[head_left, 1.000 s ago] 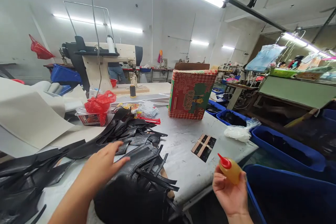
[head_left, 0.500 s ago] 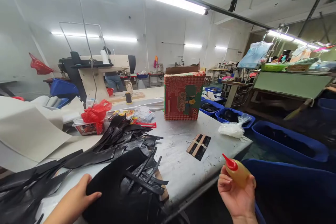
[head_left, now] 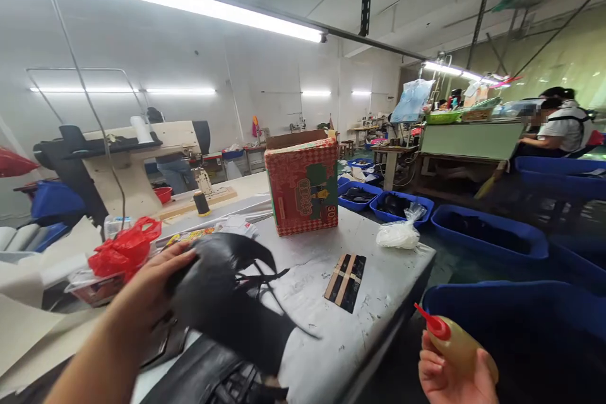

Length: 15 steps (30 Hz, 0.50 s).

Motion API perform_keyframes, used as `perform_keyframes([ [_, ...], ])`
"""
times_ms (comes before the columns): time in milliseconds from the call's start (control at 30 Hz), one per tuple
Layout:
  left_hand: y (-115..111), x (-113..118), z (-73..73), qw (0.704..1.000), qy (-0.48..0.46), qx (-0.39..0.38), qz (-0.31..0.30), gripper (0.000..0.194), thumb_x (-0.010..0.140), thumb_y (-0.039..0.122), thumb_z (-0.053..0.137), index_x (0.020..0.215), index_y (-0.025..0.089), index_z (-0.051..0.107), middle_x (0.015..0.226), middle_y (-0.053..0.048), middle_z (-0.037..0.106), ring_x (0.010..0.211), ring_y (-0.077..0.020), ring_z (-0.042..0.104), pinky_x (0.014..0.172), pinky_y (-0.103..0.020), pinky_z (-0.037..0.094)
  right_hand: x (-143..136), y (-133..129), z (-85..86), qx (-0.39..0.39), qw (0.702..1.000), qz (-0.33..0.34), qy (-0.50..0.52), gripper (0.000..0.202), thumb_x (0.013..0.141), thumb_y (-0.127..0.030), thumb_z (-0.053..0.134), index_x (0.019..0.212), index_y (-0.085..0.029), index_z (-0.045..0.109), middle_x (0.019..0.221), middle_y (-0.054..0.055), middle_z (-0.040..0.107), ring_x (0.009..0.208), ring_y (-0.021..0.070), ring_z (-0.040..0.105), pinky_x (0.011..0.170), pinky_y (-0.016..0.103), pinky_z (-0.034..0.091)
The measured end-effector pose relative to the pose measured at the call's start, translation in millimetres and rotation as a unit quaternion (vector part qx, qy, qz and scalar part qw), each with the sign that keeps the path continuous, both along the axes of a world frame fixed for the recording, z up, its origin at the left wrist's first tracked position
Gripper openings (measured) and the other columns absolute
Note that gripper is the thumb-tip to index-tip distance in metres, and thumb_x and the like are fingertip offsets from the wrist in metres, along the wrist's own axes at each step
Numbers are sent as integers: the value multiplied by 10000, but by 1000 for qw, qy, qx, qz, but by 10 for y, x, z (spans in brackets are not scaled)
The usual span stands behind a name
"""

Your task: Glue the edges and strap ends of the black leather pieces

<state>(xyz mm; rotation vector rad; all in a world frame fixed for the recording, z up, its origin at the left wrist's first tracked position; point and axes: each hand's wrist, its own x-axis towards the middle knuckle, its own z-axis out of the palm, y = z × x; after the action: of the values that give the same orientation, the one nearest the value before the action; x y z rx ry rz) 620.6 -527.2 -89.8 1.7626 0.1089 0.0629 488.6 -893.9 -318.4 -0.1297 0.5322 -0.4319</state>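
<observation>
Fluorescent tubes light up a pretty cluttered workshop, with a scuffed grey worktable [head_left: 326,303] taking up the middle of the head view. Left hand [head_left: 151,290] is raised over the table and closed around a bundle of black leather pieces [head_left: 227,303], fingers wrapped over the top, loose strips dangling off the right side. More black pieces sit under it at the near table edge. Right hand [head_left: 449,379] is low at the bottom right, off the table edge, curled around a yellow squeeze bottle [head_left: 459,347] with a red nozzle pointing up and left.

Further back on the table: a red patterned cardboard box [head_left: 303,186] standing upright, a small black and tan striped piece [head_left: 345,273] lying flat in front of it, and a white plastic bag [head_left: 398,233] near the far right corner. A red plastic bag [head_left: 124,246] sits on the left, beige sewing machine [head_left: 137,158] behind it. Blue bins [head_left: 483,237] line the floor on the right, and another person [head_left: 561,126] sits at a green bench way back.
</observation>
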Motion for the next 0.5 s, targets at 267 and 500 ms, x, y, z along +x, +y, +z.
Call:
perform_keyframes([
  [267, -879, 1264, -755, 992, 27, -80, -93, 350, 590, 393, 700, 781, 202, 479, 645, 26, 560, 586, -141, 586, 553, -245, 448, 129, -156, -20, -17, 999, -30, -1, 748, 259, -430, 880, 925, -188, 638, 687, 49, 644, 462, 81, 459, 363, 185, 445],
  [500, -264, 1148, -924, 995, 46, 62, -69, 420, 525, 425, 735, 803, 165, 558, 733, -13, 599, 678, -169, 584, 601, -266, 415, 126, -213, -182, -93, 995, -25, 8, 733, 327, -520, 859, 946, -205, 626, 721, 30, 639, 479, 82, 462, 381, 192, 452],
])
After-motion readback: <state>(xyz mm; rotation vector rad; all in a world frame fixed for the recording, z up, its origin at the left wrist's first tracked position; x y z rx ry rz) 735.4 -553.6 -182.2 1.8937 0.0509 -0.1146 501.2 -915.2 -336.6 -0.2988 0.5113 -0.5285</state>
